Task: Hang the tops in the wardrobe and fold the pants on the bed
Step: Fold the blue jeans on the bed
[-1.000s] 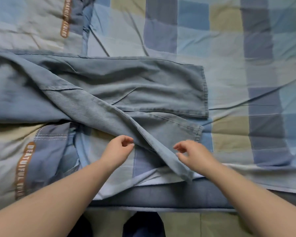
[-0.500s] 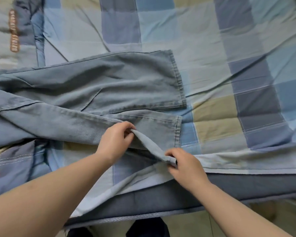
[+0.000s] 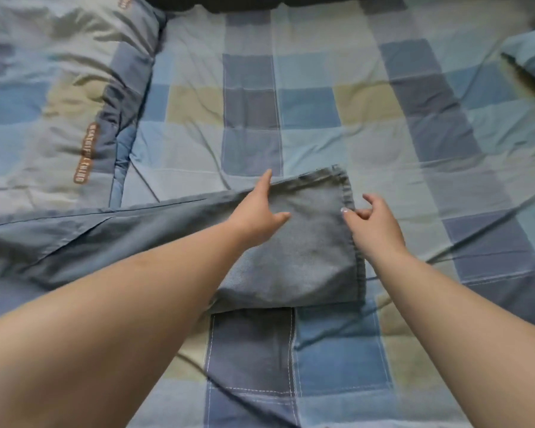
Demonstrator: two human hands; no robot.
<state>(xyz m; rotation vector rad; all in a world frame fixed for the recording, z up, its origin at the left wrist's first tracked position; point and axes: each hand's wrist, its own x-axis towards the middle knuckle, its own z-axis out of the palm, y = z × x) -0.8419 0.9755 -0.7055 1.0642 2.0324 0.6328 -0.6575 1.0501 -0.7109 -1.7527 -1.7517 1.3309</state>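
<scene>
Two hands square the jeans on the bed.
Left hand lies spread, flattening the leg; right hand hovers at the hem, fingers loosely curled, holding nothing, likely to align edges.

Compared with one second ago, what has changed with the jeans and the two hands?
The near leg of the blue denim jeans, pinched at its edge by both hands half a second ago, now lies flat over the far leg with hems together. The left hand rests open on it; the right hand has let go beside the hem. The checked bedsheet is unchanged.
</scene>
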